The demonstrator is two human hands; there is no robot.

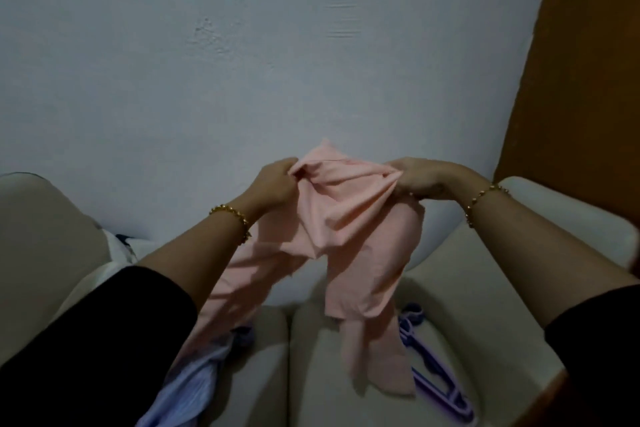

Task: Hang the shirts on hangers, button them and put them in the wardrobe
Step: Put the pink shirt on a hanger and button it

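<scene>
Left hand and right hand each pinch a bunch of the pink shirt near its top, holding it in the air above the sofa, rest hanging limp. Judged light, soft, not slippery: grip at collar or shoulders. Forearms reach forward, wrists level; purple hangers lie on the seat below.
</scene>
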